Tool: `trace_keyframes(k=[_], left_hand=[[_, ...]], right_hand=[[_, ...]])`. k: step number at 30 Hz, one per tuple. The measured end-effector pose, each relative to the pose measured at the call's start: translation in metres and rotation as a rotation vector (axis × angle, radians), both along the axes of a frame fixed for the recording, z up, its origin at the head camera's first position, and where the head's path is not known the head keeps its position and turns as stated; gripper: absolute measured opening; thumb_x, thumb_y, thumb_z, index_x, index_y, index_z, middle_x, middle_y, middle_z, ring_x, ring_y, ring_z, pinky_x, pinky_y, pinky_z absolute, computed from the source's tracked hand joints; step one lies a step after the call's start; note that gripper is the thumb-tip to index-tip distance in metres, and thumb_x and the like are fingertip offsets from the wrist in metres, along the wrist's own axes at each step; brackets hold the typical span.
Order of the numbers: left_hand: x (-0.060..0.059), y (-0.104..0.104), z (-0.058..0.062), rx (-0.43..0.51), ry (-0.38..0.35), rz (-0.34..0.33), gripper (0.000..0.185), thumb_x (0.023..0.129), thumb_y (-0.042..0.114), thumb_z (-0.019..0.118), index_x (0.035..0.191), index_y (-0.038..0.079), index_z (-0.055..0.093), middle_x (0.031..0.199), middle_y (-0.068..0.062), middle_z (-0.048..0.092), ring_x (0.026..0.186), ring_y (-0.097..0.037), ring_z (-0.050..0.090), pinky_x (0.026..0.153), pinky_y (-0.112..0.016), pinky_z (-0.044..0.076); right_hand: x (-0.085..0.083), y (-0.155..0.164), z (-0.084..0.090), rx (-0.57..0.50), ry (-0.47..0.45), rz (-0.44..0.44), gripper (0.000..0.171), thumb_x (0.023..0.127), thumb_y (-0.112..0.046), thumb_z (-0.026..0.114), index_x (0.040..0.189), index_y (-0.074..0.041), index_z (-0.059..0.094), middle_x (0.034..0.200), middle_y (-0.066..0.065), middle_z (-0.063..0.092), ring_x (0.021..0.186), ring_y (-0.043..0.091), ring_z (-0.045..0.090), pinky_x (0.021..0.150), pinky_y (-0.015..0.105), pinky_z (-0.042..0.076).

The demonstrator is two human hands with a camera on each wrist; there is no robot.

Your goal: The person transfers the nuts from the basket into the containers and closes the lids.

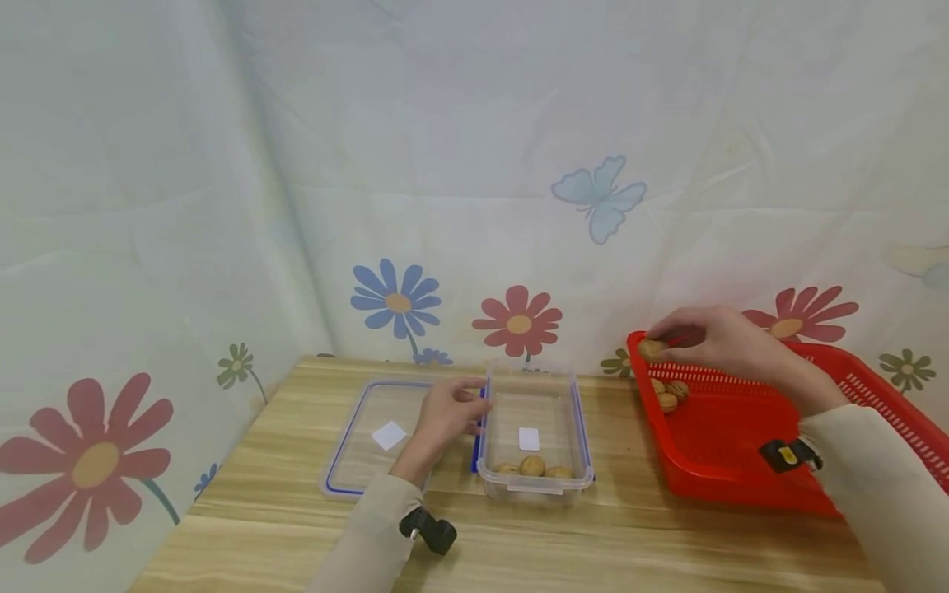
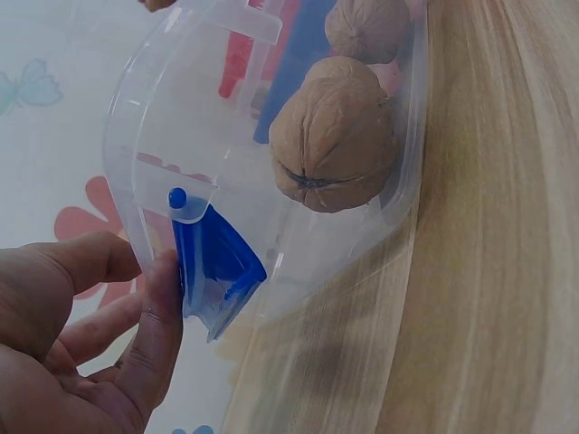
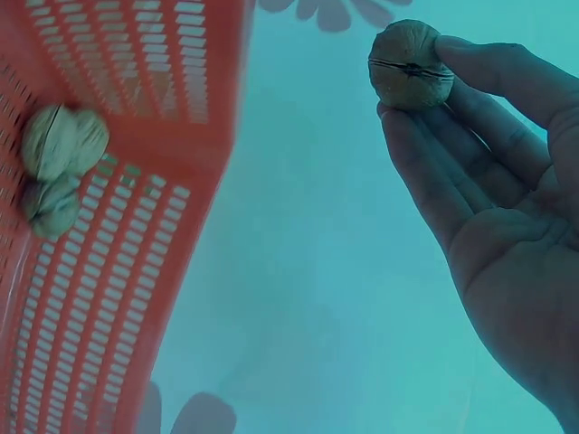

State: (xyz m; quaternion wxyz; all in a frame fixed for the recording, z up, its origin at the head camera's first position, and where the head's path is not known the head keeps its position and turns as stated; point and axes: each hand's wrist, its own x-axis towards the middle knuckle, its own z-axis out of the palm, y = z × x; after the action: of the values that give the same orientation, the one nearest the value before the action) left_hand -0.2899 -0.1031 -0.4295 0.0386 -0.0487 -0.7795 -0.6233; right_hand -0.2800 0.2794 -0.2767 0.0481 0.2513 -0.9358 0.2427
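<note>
Fingertips and thumb of the right hand (image 1: 715, 342) pinch one walnut (image 1: 651, 351), raised near the far-left corner of the red basket (image 1: 715, 484), the forearm reaching in from the near right. Loosely bent and parted, the left hand's (image 1: 446, 410) fingers touch the left edge of the clear box (image 1: 544, 486). Three walnuts (image 1: 532, 466) sit along the box's near edge, others (image 1: 668, 403) by the basket's left edge.

Soft diffuse head view, dim left wrist view, cyan-tinted right wrist view
</note>
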Motion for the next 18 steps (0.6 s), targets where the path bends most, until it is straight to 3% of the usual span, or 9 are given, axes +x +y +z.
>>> trace_keyframes(k=[8,12,18], left_hand=[[0.003,0.0,0.002,0.044,0.011,-0.012,0.04,0.093,0.001,0.076,0.132,-0.005,0.07,0.103,-0.021,0.073,0.082,-0.034,0.075,0.064,-0.037,0.067],[0.004,0.0,0.002,0.044,0.011,-0.014,0.04,0.094,0.001,0.076,0.133,-0.005,0.069,0.104,-0.022,0.073,0.083,-0.037,0.076,0.064,-0.037,0.067],[0.003,0.0,0.002,0.029,0.008,-0.009,0.04,0.094,0.002,0.077,0.132,-0.004,0.07,0.103,-0.021,0.072,0.077,-0.026,0.074,0.064,-0.036,0.067]], right_hand=[[0.01,-0.02,-0.004,-0.032,0.036,0.053,0.036,0.092,-0.014,0.085,0.127,-0.012,0.076,0.12,0.003,0.075,0.103,0.021,0.07,0.086,0.018,0.059],[0.013,-0.032,-0.007,-0.066,0.052,0.095,0.035,0.091,-0.011,0.086,0.125,-0.01,0.077,0.118,0.002,0.076,0.102,0.021,0.07,0.087,0.019,0.06],[0.017,-0.05,-0.016,-0.139,0.03,0.162,0.034,0.092,-0.011,0.085,0.124,-0.009,0.076,0.118,0.003,0.075,0.104,0.021,0.071,0.093,0.029,0.062]])
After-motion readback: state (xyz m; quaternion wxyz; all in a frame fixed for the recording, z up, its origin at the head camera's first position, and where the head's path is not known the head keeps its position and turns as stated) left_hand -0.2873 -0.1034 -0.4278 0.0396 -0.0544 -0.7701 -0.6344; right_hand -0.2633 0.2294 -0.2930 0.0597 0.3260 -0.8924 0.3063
